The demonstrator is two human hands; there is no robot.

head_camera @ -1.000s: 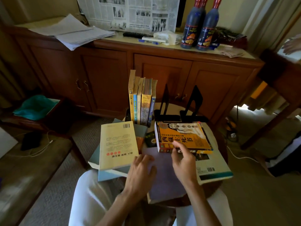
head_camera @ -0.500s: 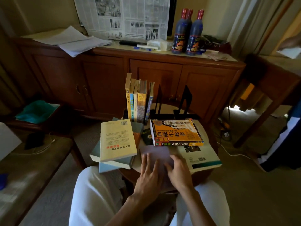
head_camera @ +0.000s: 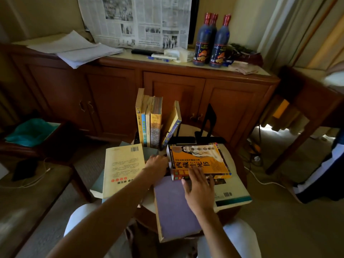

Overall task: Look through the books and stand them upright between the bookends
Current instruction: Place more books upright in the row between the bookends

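A thick orange book (head_camera: 200,160) lies flat on the small round table (head_camera: 233,161), on top of a white book with a teal edge (head_camera: 232,195). My right hand (head_camera: 199,189) has its fingers on the orange book's near edge and its thumb below that edge. My left hand (head_camera: 157,162) curls against the book's left side, fingertips hidden. A purple book (head_camera: 173,207) lies nearest me. On the left a cream book (head_camera: 122,166) tops a stack. Several books (head_camera: 149,123) stand upright; a blue-spined one (head_camera: 172,125) leans against a black bookend (head_camera: 178,132). A second bookend (head_camera: 209,121) stands to the right.
A wooden cabinet (head_camera: 111,101) stands right behind the table, carrying dark bottles (head_camera: 212,40), a newspaper (head_camera: 137,21) and loose papers (head_camera: 74,47). A low bench with a phone and cable (head_camera: 24,170) is to my left. Another table (head_camera: 305,101) stands on the right.
Both hands left the purple book and reached forward to the orange book. The blue-spined book now leans away from the upright row. The view has moved closer.
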